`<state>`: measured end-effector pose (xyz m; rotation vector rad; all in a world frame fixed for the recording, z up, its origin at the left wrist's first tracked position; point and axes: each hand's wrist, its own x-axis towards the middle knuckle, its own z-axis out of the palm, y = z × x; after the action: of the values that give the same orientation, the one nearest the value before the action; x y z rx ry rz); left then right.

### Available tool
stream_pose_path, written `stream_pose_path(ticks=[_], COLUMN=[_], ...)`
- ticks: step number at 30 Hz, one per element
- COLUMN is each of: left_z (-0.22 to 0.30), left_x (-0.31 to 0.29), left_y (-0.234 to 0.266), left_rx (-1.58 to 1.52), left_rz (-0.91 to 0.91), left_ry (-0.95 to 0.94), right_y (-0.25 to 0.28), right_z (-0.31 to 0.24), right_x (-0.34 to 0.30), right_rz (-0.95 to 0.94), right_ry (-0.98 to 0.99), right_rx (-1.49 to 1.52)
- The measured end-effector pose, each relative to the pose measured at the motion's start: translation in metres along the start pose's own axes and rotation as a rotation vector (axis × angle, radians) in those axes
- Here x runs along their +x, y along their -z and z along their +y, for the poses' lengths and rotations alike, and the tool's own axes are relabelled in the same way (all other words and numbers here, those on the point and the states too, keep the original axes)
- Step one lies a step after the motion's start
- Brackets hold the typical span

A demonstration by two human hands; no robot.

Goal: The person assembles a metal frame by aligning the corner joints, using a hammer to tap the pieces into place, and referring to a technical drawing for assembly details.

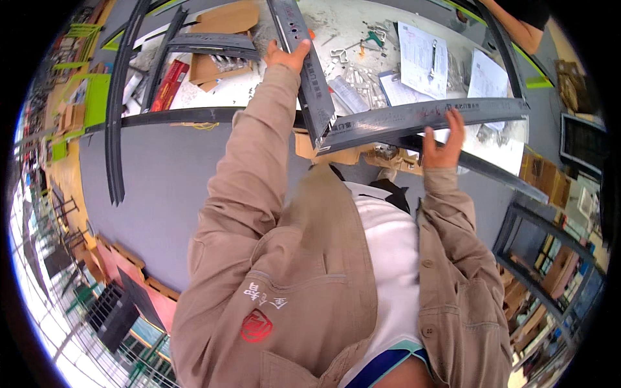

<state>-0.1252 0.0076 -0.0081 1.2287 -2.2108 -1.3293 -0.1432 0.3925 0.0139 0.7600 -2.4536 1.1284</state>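
The left profile (314, 87), a dark grey length, meets the near profile (401, 119) at an angled corner above the bench's near edge, just ahead of the wearer's body. The two ends are brought together there; whether the seam is fully closed or fastened cannot be told from where I stand. At its other end, the near profile reaches a right-hand bar (508, 55); that joint also cannot be confirmed, and the left profile's far end lies out of view. Judged by this, the work is partway: one corner is positioned, while its locking and the far side remain unverified. The left hand (286, 59) has its thumb on the left profile and its fingers at the outer edge; a firm clamp cannot be told. The right hand (443, 145) rests against the near profile, fingers and thumb spread apart. Beyond the corner, the white bench (259, 84) carries loose metal parts, paper sheets (424, 61), a green tool (375, 39) and a red box (171, 84). A co-worker's arm (514, 26) shows at upper right.
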Motion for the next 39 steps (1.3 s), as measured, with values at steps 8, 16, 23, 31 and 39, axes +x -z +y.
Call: stream_pose_path(ticks=[8, 16, 23, 31, 39], left_z=[0.017, 0.003, 0.018, 0.009, 0.01], left_x=[0.036, 0.07, 0.057, 0.079, 0.066], left_y=[-0.021, -0.032, -0.031, -0.036, -0.031], left_rx=[0.098, 0.054, 0.027, -0.021, 0.011], left_rz=[-0.059, -0.026, -0.025, -0.051, -0.041], left_ry=[0.032, -0.085, -0.128, -0.21, -0.159], right_y=[-0.069, -0.082, -0.082, -0.139, -0.091], right_z=[-0.066, -0.083, -0.094, -0.103, -0.106], right_x=[-0.039, -0.074, -0.101, -0.04, -0.088], right_rz=[-0.1, -0.028, 0.115, 0.233, 0.031], right_ry=[-0.004, -0.139, -0.042, 0.023, -0.053], right_rx=[-0.21, -0.154, -0.016, -0.066, -0.016])
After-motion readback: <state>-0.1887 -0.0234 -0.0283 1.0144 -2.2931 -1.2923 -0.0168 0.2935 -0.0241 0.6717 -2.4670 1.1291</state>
